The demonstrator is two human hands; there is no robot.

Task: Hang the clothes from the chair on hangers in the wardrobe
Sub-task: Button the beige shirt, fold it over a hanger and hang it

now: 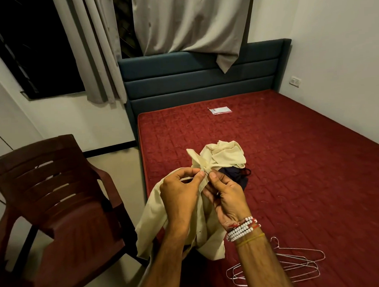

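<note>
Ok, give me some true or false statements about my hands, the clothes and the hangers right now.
1. Both the left hand and the right hand pinch the cream garment. True.
2. The wire hangers are in the left hand. False: they lie on the red mattress.
3. A dark garment lies on the mattress beyond the hands. True.
4. The beaded bracelets sit on the left wrist. False: they are on the right wrist.

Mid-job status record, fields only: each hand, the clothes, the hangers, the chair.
left hand: pinches cream garment at a bunched edge
right hand: pinches the same spot
other clothes: cream cloth and dark garment, bunched on mattress
wire hangers: loose on mattress, near right
chair: left of bed
</note>
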